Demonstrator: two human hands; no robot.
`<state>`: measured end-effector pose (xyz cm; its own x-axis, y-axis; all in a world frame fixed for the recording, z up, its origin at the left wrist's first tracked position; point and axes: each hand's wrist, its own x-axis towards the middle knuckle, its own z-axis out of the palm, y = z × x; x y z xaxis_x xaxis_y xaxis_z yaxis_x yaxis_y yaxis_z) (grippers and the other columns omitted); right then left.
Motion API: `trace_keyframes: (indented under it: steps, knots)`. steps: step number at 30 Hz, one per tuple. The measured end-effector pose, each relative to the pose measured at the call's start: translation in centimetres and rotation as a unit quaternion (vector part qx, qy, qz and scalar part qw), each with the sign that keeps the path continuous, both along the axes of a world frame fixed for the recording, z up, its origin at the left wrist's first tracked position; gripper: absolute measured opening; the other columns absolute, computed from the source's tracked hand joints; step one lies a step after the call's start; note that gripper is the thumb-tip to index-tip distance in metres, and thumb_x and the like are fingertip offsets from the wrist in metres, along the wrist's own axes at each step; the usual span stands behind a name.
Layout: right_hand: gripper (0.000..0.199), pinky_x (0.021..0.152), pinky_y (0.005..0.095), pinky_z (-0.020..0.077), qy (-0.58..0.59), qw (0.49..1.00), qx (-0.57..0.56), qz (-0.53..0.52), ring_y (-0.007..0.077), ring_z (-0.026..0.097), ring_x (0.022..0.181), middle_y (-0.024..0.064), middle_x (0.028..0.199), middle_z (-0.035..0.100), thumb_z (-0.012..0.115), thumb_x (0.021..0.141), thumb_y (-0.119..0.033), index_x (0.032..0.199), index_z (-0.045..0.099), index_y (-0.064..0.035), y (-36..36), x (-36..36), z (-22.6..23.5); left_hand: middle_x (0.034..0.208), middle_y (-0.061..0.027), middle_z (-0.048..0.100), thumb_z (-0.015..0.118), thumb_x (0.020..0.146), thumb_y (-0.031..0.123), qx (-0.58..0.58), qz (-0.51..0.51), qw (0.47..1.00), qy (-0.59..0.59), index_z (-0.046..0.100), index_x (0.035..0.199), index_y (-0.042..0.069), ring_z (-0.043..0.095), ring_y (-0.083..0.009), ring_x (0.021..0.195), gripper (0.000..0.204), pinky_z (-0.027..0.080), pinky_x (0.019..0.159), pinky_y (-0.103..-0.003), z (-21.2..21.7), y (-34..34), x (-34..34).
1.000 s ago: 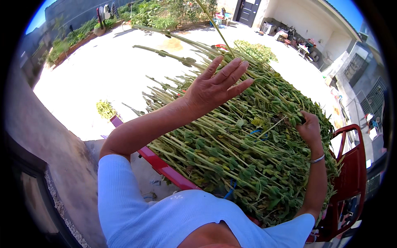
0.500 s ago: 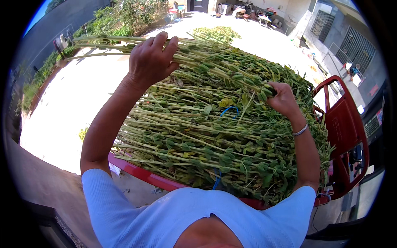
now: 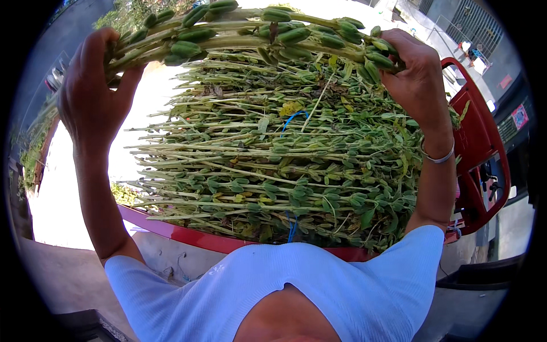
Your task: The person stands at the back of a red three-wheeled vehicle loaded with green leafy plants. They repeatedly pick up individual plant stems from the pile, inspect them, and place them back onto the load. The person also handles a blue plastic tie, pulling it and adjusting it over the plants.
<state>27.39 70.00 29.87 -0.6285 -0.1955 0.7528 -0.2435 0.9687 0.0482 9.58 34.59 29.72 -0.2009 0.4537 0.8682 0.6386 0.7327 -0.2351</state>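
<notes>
A bundle of sesame stalks (image 3: 250, 37) with plump green pods is raised across the top of the view, level with both hands. My left hand (image 3: 94, 85) is wrapped round its left part. Around the right end of the same bundle my right hand (image 3: 416, 74) is closed, a pale bangle on the wrist. Below the raised stalks lies a thick heap of sesame stalks (image 3: 268, 171), bare stems to the left and leafy tops to the right. A blue cord (image 3: 293, 118) shows among them, and more blue cord (image 3: 292, 227) at the near side.
The heap rests on a red cart, whose near rail (image 3: 188, 235) runs beneath its front edge. The cart's red seat-like frame (image 3: 476, 154) rises at the right. Beyond stand a grey building with a barred window (image 3: 476, 25) and greenery at the upper left.
Both hands have lifted the stalk bundle up off the heap and closer to me. My left hand has moved left, my right hand up and slightly right.
</notes>
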Motion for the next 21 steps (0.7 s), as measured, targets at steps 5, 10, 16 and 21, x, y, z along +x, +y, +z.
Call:
trace_keyframes:
  steps: [5,10,16,21]
  knots:
    - [0.03,0.062,0.0353,0.0479,-0.127,0.989,-0.045,-0.054,0.0278,0.061,0.068,0.0123,0.08,0.062,0.077,0.067,-0.005,0.093,0.064,-0.0011,-0.3,5.3,-1.7,0.083,-0.007,0.058,0.075,0.073,0.049,-0.078,-0.1,0.985,-0.118,0.056,0.116,0.009,0.058,-0.0235,0.068,0.062,0.045,0.059,-0.037,-5.1,1.4,3.9]
    - [0.039,0.073,0.0419,0.047,-0.279,0.954,-0.058,-0.089,0.0335,0.059,0.086,0.0129,0.089,0.06,0.08,0.061,-0.015,0.094,0.061,-0.0032,0.7,8.4,-9.5,0.088,-0.0079,0.052,0.07,0.068,0.06,-0.216,-0.117,0.917,-0.315,0.058,0.114,0.012,0.056,-0.0283,0.076,0.067,0.044,0.065,-0.04,-12.9,2.9,4.6]
    - [0.057,0.085,0.0434,0.0445,-0.286,0.954,-0.057,-0.066,0.0356,0.053,0.099,0.0147,0.106,0.055,0.081,0.058,-0.021,0.104,0.055,-0.0018,0.7,8.8,-14.4,0.108,-0.0117,0.054,0.065,0.067,0.066,-0.157,-0.137,0.937,-0.281,0.056,0.125,0.009,0.053,-0.0332,0.101,0.081,0.042,0.086,-0.045,-17.8,3.0,4.6]
    - [0.066,0.09,0.0431,0.0415,-0.304,0.949,-0.033,-0.074,0.033,0.051,0.106,0.013,0.114,0.053,0.082,0.058,-0.031,0.11,0.054,-0.0003,0.2,9.1,-14.6,0.127,-0.015,0.051,0.057,0.07,0.073,-0.145,-0.154,0.926,-0.312,0.053,0.13,0.01,0.047,-0.0369,0.118,0.087,0.037,0.099,-0.049,-18.2,2.0,4.8]
